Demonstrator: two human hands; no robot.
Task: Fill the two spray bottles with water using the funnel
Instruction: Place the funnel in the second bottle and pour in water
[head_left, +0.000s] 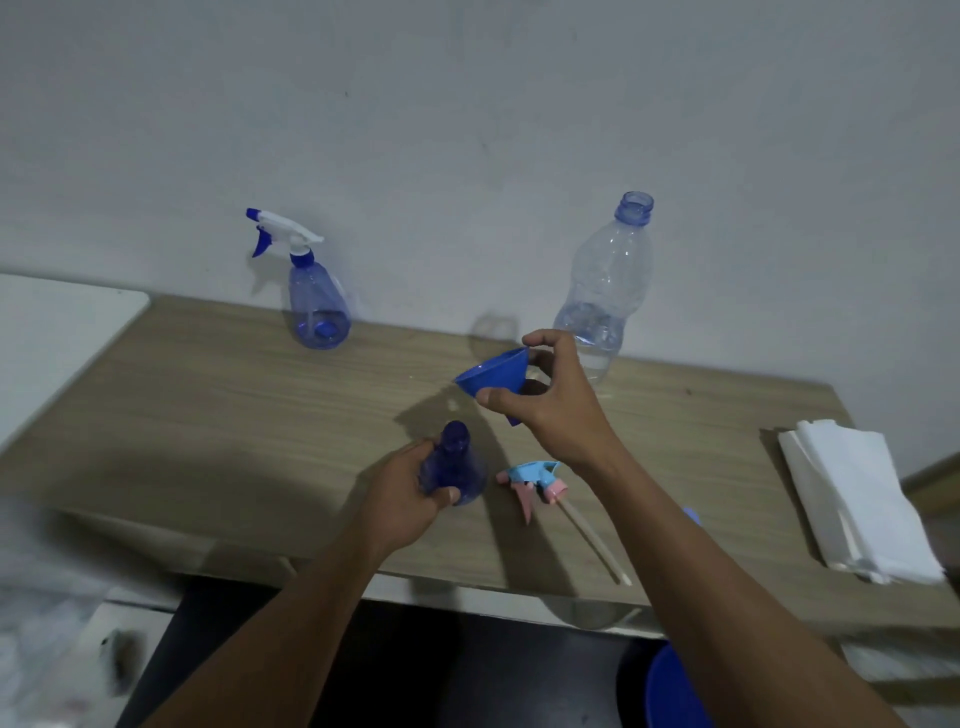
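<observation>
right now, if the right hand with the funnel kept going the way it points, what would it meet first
Likely the open neck of the dark blue bottle held by the left hand; the right hand and funnel sit above-right of it, depth unclear.

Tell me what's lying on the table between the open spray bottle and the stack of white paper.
The detached pink-and-light-blue sprayer head lies between them, in the head view.
</observation>
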